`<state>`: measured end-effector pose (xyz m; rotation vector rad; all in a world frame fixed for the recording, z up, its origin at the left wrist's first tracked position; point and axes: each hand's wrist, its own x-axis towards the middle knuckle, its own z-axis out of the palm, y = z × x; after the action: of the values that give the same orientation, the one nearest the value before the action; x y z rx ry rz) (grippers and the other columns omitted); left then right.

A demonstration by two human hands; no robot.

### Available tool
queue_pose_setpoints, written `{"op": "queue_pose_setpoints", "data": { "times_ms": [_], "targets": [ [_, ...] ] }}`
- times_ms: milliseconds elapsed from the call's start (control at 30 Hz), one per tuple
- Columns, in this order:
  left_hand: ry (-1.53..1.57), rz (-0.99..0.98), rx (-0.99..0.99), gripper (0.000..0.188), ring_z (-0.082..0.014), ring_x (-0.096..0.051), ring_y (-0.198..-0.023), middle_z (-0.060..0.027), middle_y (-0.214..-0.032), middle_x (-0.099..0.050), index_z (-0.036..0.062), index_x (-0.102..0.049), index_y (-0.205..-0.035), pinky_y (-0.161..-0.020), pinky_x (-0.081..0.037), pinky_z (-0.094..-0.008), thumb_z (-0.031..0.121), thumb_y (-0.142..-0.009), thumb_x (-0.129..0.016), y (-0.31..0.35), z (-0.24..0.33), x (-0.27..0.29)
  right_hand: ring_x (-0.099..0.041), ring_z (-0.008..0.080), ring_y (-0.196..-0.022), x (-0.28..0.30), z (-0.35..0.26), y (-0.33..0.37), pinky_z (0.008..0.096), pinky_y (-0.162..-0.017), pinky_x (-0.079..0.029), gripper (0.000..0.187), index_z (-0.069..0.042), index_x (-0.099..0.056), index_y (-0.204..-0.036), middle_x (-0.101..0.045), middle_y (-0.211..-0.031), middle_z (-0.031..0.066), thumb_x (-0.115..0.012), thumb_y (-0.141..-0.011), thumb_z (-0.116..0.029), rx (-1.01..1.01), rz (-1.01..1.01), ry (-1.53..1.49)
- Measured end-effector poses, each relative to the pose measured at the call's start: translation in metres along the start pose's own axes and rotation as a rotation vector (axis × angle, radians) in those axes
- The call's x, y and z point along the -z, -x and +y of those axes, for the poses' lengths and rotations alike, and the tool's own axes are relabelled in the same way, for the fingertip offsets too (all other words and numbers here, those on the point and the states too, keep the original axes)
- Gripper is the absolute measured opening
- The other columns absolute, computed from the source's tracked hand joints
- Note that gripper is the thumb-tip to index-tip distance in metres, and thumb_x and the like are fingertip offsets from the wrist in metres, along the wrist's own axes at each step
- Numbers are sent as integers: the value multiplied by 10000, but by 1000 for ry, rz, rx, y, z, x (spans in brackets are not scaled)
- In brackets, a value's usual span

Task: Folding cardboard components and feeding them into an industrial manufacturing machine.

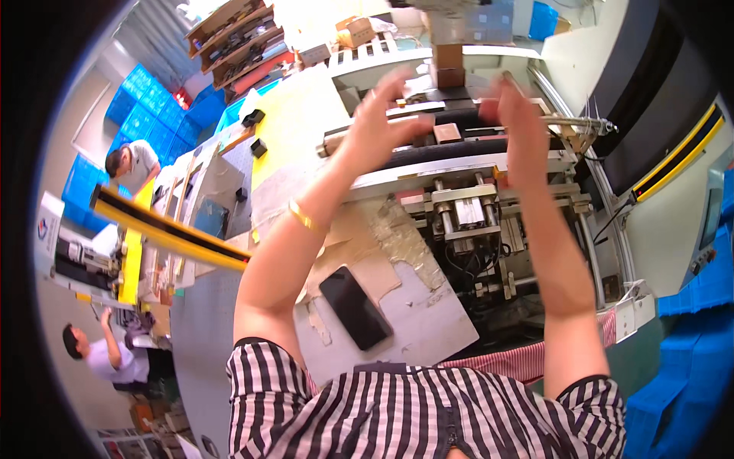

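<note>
Both my hands are raised over the machine bed, apart from each other. My left hand (376, 130) has its fingers spread and holds nothing; its thumb points toward a small flat brown block (447, 133) on the machine. My right hand (520, 126) is on the other side of that block, slightly blurred, with thumb and fingers apart and nothing in it. Beyond them a brown box (449, 65) stands upright on the machine. Dark rollers (459, 153) run crosswise below the hands, and a metal clamp mechanism (466, 210) lies nearer to me.
A black phone (355, 307) lies on a worn grey board (428, 329) in front of me. Yellow-black guard bars (176, 229) flank the machine. Small black boxes (258, 148) sit on the yellow table surface (306, 107). Two people (115, 359) work at the left.
</note>
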<state>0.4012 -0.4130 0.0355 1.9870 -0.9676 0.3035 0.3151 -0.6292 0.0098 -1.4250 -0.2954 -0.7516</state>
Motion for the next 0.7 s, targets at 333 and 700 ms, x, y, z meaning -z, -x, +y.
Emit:
{"op": "queue_pose_setpoints", "data": {
  "times_ms": [333,700],
  "targets": [
    [102,433,695,205,-123,-659,-857,-78,-948,-716,-7,-684,-1080,-778,-525,-258,114,-916,-662,421,-48,184,-686,216,-939,-126,-83,284,325,-853,-514,210,-42,-686,-1103,-725,-990,92,-626,-925,-137,-445,-1054,74],
    [-990,702,2135,541,-350,-548,-1137,-156,-1142,-649,121,-577,-1274,-981,-422,-451,186,-771,-766,1018,61,246,-665,265,-948,-346,-96,363,356,-847,-514,302,-35,-637,-1188,-697,-1017,127,-628,-934,-200,-310,-1590,15]
  ]
}}
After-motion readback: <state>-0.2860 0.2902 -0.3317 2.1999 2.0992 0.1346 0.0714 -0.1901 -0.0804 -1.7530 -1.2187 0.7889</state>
